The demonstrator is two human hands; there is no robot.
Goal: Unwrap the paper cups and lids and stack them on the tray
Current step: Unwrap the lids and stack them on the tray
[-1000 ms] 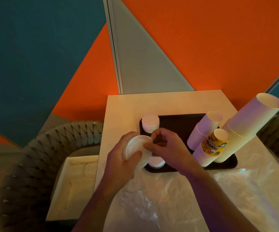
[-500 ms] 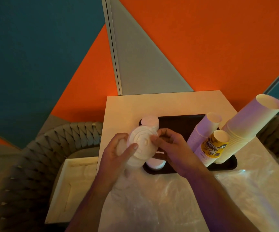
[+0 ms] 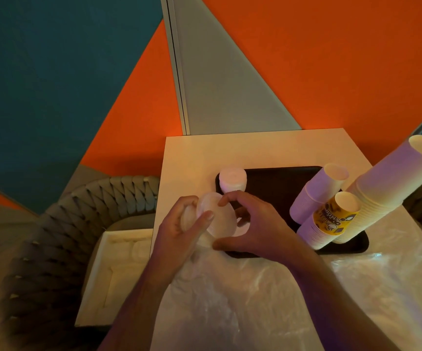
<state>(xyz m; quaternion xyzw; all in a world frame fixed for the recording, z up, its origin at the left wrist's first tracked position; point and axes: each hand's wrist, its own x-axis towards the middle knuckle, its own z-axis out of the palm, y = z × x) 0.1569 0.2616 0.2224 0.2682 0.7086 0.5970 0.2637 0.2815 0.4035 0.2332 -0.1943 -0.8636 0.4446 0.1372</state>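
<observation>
On the black tray (image 3: 281, 178) stand pale lilac-white cups (image 3: 316, 196), and one yellow cup (image 3: 333, 219) with dark lettering. The lids (image 3: 217, 219) left of the tray are white. Behind it, the wall (image 3: 331, 59) is orange, teal and grey.

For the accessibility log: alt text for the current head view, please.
Both hands hold white lids over a table: the left hand grips a stack of lids, the right hand pinches its top lid. Behind, a black tray carries cup stacks.
</observation>
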